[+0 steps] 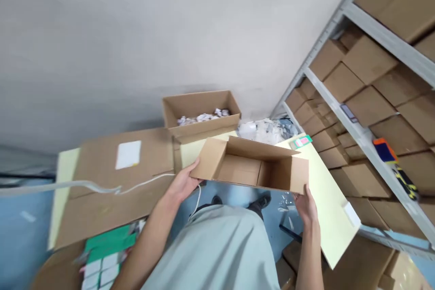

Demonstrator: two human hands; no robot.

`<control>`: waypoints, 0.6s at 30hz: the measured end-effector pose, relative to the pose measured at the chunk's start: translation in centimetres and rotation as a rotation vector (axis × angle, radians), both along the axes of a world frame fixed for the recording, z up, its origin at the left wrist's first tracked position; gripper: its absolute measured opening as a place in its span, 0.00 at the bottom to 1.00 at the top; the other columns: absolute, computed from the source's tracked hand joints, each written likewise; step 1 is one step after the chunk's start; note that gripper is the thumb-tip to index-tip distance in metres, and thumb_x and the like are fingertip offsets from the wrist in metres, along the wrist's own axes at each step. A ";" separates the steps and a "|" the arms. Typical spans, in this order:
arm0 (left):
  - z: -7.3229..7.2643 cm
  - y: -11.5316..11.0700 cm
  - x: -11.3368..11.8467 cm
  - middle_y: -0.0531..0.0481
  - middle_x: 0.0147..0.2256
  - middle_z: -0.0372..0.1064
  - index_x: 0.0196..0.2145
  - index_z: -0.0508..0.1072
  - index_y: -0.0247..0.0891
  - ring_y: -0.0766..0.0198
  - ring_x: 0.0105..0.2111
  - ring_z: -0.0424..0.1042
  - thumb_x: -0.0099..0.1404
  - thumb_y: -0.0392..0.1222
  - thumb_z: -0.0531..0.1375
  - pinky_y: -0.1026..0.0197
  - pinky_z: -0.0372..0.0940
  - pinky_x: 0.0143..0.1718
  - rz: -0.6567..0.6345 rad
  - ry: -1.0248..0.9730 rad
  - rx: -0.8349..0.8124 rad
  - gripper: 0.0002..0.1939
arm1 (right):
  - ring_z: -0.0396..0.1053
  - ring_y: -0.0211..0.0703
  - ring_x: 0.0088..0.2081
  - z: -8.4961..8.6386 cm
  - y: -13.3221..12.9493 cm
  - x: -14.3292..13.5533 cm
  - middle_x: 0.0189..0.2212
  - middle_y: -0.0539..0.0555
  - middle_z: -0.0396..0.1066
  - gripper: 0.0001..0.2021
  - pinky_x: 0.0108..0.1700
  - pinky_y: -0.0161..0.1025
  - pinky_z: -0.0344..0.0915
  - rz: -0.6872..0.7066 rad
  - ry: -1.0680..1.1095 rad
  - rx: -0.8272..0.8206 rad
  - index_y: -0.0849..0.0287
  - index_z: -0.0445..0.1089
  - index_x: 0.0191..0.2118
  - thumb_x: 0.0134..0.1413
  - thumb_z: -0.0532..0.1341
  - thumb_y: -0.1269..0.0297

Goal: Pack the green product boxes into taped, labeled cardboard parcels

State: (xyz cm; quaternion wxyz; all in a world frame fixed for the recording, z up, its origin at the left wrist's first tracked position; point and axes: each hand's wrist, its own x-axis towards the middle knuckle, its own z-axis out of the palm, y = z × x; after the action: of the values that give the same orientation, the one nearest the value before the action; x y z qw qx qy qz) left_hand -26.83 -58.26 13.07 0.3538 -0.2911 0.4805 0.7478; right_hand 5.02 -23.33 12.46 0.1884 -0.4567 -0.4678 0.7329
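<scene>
An open, bare-bottomed cardboard box (239, 168) is held up in front of my body, its end flaps folded outward. My left hand (185, 183) grips the flap at the box's left end, thumb on top. At the other end, my right hand (306, 204) pinches the right flap near its lower corner. Behind this box stands a larger open carton (200, 128) with crumpled white paper inside. A flattened cardboard sheet (129, 176) with a white label lies to the left of my left hand.
Metal shelves (360, 133) stacked with brown boxes rise on the right. A pale yellow table (329, 208) carries a green-and-pink packet (301, 141). White cable (84, 185) crosses the left side. Green and white packages (105, 258) sit at lower left. Plastic waste (267, 130) lies by the wall.
</scene>
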 end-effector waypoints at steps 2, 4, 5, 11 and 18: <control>-0.5 -5.2 0.4 0.34 0.50 0.85 0.58 0.80 0.32 0.49 0.51 0.86 0.75 0.38 0.63 0.52 0.83 0.48 0.136 0.029 -0.061 0.17 | 0.80 0.63 0.62 -0.3 -0.5 -5.7 0.57 0.61 0.84 0.35 0.62 0.57 0.81 0.166 -0.031 -0.022 0.51 0.80 0.57 0.55 0.70 0.28; -0.7 -9.2 1.3 0.35 0.53 0.84 0.56 0.81 0.34 0.50 0.53 0.85 0.75 0.39 0.63 0.53 0.83 0.51 0.258 0.045 -0.097 0.15 | 0.79 0.62 0.63 -0.4 -1.2 -10.9 0.59 0.59 0.83 0.35 0.63 0.58 0.80 0.262 -0.033 -0.032 0.51 0.80 0.57 0.54 0.71 0.30; -0.7 -10.7 1.8 0.36 0.54 0.84 0.55 0.82 0.34 0.51 0.54 0.85 0.75 0.39 0.63 0.53 0.82 0.52 0.312 0.052 -0.107 0.14 | 0.79 0.61 0.63 -0.5 -1.6 -13.3 0.60 0.58 0.82 0.35 0.64 0.58 0.79 0.288 -0.031 -0.024 0.51 0.79 0.57 0.53 0.72 0.31; -0.3 -14.0 2.7 0.38 0.56 0.83 0.56 0.82 0.35 0.51 0.59 0.82 0.76 0.38 0.61 0.51 0.80 0.57 0.523 0.116 -0.098 0.15 | 0.75 0.55 0.67 -0.8 -3.7 -23.4 0.64 0.55 0.79 0.31 0.66 0.55 0.76 0.442 -0.056 0.006 0.49 0.78 0.57 0.55 0.71 0.35; -1.9 -13.0 -1.8 0.37 0.54 0.84 0.51 0.84 0.33 0.52 0.62 0.79 0.75 0.37 0.61 0.55 0.78 0.57 0.520 0.070 -0.166 0.13 | 0.76 0.58 0.66 -0.8 -3.5 -28.2 0.60 0.58 0.82 0.33 0.67 0.56 0.74 0.542 -0.102 0.021 0.53 0.79 0.58 0.54 0.73 0.36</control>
State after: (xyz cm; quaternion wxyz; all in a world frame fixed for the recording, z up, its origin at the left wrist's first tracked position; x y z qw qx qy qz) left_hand -28.58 -71.21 11.15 0.1079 -0.4066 0.4613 0.7812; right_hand -23.20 -26.81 11.71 -0.0336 -0.3491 -0.5895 0.7277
